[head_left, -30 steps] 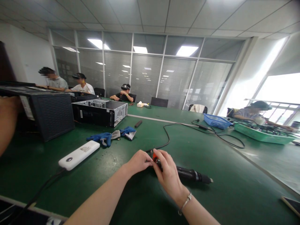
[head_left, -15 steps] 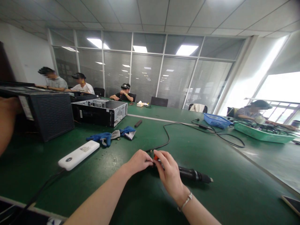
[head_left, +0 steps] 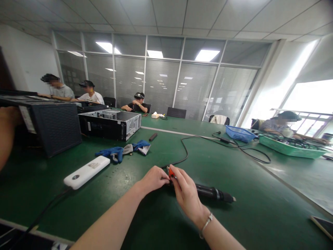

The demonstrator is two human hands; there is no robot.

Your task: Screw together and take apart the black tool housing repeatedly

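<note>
A black electric screwdriver point(head_left: 214, 192) lies on the green table, its tip toward the right and its rear end hidden under my hands. My left hand point(head_left: 154, 180) is closed in a pinch at that rear end; what is between its fingertips is hidden. Just beside it, my right hand point(head_left: 187, 191) is closed on a small orange piece point(head_left: 171, 172), mostly covered by the fingers. The two hands' fingertips nearly meet. From behind them a black cord point(head_left: 186, 149) runs away across the table.
On the left are a white power strip point(head_left: 87, 172), blue-grey gloves point(head_left: 117, 152), a dark computer case point(head_left: 61, 126) and an open case point(head_left: 111, 125). A blue basket point(head_left: 240, 134) and a green basket point(head_left: 288, 149) with cables stand at right. Several people sit around; another person's arm point(head_left: 6, 132) reaches in at left.
My right hand has shifted slightly left and turned, so more of the orange piece shows. My left hand keeps its pinch in nearly the same spot.
</note>
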